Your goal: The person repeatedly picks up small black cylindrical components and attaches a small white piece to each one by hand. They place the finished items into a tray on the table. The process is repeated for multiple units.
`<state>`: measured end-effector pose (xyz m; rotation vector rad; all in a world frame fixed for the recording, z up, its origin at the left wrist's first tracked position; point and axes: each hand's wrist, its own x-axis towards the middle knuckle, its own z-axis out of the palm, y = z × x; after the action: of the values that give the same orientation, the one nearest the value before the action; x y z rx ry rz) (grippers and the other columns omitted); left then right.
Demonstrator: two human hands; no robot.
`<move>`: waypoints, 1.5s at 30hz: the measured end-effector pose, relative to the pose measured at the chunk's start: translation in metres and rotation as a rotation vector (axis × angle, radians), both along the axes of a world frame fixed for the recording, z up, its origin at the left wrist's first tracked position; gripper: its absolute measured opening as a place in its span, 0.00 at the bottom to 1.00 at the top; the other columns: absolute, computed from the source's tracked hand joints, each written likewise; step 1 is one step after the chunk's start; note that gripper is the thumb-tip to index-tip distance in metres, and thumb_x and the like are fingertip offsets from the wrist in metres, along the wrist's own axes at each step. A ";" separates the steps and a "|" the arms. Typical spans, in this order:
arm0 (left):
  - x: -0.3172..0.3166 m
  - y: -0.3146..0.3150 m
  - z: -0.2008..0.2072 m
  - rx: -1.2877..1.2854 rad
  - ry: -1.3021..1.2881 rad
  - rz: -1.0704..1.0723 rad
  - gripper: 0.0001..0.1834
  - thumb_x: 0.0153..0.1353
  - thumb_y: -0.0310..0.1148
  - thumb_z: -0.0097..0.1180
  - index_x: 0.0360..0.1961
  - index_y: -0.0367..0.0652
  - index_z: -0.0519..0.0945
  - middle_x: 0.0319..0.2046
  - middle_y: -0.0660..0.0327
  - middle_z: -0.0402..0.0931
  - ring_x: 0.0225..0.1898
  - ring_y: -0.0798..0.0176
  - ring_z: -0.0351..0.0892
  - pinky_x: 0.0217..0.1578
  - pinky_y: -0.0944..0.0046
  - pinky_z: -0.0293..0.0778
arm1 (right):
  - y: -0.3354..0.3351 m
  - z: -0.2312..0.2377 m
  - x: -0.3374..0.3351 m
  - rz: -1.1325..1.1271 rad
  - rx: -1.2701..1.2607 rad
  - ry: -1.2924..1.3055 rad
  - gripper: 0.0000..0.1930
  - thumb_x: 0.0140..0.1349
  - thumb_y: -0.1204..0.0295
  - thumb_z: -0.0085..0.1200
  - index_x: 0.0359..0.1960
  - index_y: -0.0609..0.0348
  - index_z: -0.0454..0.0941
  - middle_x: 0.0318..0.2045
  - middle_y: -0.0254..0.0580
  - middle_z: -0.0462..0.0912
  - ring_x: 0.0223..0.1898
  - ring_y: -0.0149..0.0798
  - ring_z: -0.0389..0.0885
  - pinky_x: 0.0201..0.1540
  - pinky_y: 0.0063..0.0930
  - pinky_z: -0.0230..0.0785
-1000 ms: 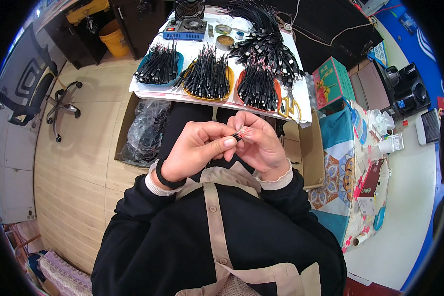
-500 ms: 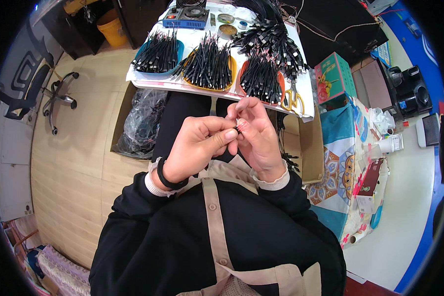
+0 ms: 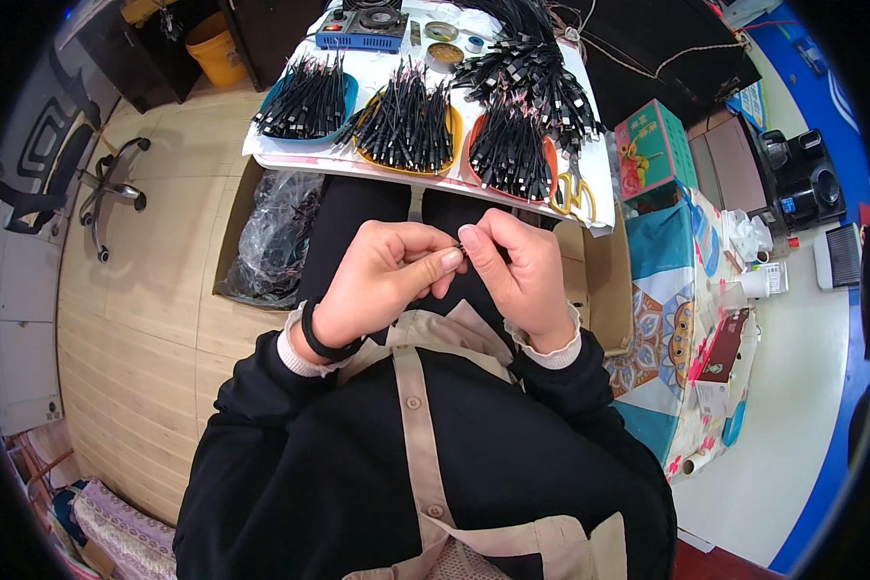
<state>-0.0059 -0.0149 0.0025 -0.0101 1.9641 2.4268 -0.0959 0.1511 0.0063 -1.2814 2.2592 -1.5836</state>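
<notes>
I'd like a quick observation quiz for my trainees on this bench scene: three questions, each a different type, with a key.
1. Multiple choice: What colour is the leftmost tray of black cables?
A) yellow
B) orange
C) blue

2. True or false: The gold-handled scissors lie on the table to the right of the orange tray.

3. Fill in: The dark wristband is worn on the wrist of the person's ____ hand.

Key:
1. C, blue.
2. True.
3. Left; the left hand has the band, while no band shows at the right hand.
</notes>
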 end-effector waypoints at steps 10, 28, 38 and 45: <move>0.014 -0.014 0.006 0.123 -0.102 -0.109 0.08 0.66 0.28 0.56 0.34 0.33 0.83 0.19 0.67 0.75 0.18 0.82 0.63 0.17 0.78 0.55 | 0.032 0.008 -0.010 -0.037 -0.226 -0.185 0.10 0.71 0.70 0.49 0.32 0.62 0.75 0.25 0.30 0.73 0.25 0.22 0.66 0.28 0.17 0.60; 0.007 -0.009 0.013 0.078 -0.101 -0.223 0.09 0.66 0.27 0.55 0.34 0.31 0.83 0.18 0.66 0.74 0.17 0.79 0.63 0.18 0.76 0.55 | 0.023 0.019 -0.002 0.143 -0.075 0.535 0.10 0.50 0.78 0.66 0.32 0.62 0.78 0.29 0.42 0.78 0.30 0.41 0.76 0.32 0.28 0.70; 0.014 0.007 -0.002 -1.175 0.852 0.194 0.12 0.54 0.23 0.58 0.41 0.31 0.77 0.20 0.53 0.72 0.23 0.51 0.76 0.25 0.56 0.72 | 0.030 -0.010 0.010 0.311 -0.115 -1.120 0.10 0.72 0.66 0.48 0.38 0.61 0.73 0.31 0.26 0.71 0.29 0.21 0.64 0.34 0.16 0.60; 0.013 0.001 0.001 -0.544 0.318 0.115 0.05 0.60 0.23 0.59 0.35 0.31 0.82 0.23 0.56 0.80 0.22 0.65 0.79 0.25 0.69 0.73 | 0.030 0.000 0.016 -0.018 -0.045 0.326 0.13 0.54 0.78 0.65 0.40 0.63 0.76 0.30 0.40 0.76 0.32 0.38 0.77 0.34 0.28 0.70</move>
<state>0.0075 -0.0138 0.0031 0.2763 2.7744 1.9626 -0.0803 0.1808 0.0064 -1.6426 2.4330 -1.5348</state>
